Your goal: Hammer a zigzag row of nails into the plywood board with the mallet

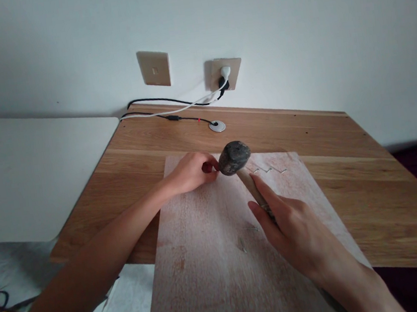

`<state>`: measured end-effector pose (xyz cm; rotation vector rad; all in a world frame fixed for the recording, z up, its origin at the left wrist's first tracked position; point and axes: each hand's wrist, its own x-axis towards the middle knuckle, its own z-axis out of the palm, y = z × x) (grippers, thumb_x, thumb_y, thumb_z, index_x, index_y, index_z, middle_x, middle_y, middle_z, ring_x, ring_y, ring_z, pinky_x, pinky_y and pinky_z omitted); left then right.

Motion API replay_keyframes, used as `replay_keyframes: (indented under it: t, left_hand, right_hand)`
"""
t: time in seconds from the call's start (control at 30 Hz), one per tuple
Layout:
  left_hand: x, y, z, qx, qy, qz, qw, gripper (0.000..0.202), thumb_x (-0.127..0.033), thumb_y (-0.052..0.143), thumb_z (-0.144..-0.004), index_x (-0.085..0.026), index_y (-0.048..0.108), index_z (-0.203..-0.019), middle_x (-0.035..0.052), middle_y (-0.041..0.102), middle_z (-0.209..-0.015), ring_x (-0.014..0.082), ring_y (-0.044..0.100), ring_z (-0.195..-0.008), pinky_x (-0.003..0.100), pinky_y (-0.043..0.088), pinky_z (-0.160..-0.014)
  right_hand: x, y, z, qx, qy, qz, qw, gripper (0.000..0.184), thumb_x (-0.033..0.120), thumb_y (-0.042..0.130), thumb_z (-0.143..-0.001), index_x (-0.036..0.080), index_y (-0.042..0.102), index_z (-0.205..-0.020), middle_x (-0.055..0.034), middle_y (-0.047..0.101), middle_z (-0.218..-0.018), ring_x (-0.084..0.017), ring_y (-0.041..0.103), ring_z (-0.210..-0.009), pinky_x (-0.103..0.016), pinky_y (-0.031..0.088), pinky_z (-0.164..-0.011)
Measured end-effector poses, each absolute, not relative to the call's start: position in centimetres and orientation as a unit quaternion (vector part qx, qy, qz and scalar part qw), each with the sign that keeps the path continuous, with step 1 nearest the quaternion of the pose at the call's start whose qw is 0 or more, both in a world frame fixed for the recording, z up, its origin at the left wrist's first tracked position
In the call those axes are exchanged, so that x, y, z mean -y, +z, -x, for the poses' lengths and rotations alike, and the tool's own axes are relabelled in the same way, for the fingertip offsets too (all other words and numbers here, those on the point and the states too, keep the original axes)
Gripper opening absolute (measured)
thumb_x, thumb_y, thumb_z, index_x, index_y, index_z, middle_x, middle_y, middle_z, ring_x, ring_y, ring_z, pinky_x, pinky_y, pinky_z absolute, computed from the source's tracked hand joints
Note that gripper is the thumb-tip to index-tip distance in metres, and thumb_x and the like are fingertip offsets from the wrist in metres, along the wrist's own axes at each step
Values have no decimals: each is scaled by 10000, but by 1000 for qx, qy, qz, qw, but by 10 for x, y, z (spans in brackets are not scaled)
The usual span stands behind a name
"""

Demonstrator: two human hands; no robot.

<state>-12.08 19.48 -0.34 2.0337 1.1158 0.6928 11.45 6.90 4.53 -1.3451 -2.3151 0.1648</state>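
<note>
My right hand [297, 231] is wrapped round the wooden handle of a mallet [234, 157] with a dark, worn head. The head hangs over the far part of a pale, reddish-streaked wooden board [208, 277]. Close to the head's left side, my left hand [195, 172] rests at the board with thumb and forefinger pinched together; whatever is between the fingertips is too small or hidden to make out. Right of the mallet head, three thin nails [268, 170] stand in the board. A few loose nails [253, 229] lie nearer to me, left of my right hand.
Under the board is a wooden desk [350, 194], with a white tabletop [36, 177] at the left. Black and white cables [173, 117] run along the back edge to a wall socket [234, 74]. A round cable grommet [217, 126] sits behind the board.
</note>
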Motion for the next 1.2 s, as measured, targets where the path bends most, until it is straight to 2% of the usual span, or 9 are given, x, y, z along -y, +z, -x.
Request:
replay_keyframes:
  t: [0.13, 0.4, 0.63, 0.83, 1.0, 1.2]
  left_hand:
    - [-196, -4, 121, -424, 278, -790, 345, 104, -122, 732, -816, -163, 817, -859, -21, 666, -706, 120, 555, -647, 270, 371, -637]
    - [-195, -4, 120, -421, 280, -793, 340, 105, -113, 708, -805, -164, 799, -822, -23, 652, -709, 120, 551, -654, 275, 369, -647]
    - [-194, -2, 118, -430, 277, -790, 337, 91, -137, 730, -807, -175, 803, -848, -20, 674, -718, 126, 570, -655, 272, 379, -637]
    - [-193, 0, 119, -427, 281, -796, 325, 80, -144, 726, -833, -170, 801, -840, -20, 671, -705, 121, 570, -645, 272, 380, -637]
    - [-192, -1, 119, -424, 283, -800, 317, 72, -142, 735, -829, -174, 798, -823, -17, 675, -711, 125, 570, -650, 275, 371, -635]
    - [-192, -1, 119, -424, 280, -799, 323, 121, -93, 733, -815, -172, 812, -860, -23, 677, -714, 122, 586, -657, 270, 386, -645]
  right_hand:
    - [-65, 45, -115, 843, 56, 484, 229, 530, 208, 399, -1139, -161, 592, -1467, -124, 763, -643, -241, 715, -456, -336, 570, -452]
    - [-62, 40, -114, 840, 58, 489, 228, 526, 224, 408, -1148, -139, 594, -1480, -139, 782, -680, -246, 719, -471, -348, 585, -465]
    - [-65, 40, -115, 834, 70, 494, 234, 523, 218, 402, -1137, -142, 606, -1456, -174, 818, -732, -275, 765, -512, -359, 565, -438]
    - [-64, 47, -116, 827, 82, 500, 244, 521, 216, 444, -1118, -145, 602, -1459, -218, 849, -803, -278, 804, -565, -345, 600, -475]
    - [-63, 45, -115, 825, 96, 507, 230, 516, 213, 437, -1116, -118, 598, -1477, -176, 838, -761, -271, 785, -543, -347, 582, -454]
    - [-64, 44, -117, 825, 104, 507, 227, 512, 211, 442, -1111, -122, 614, -1460, -183, 837, -746, -281, 793, -545, -348, 578, -446]
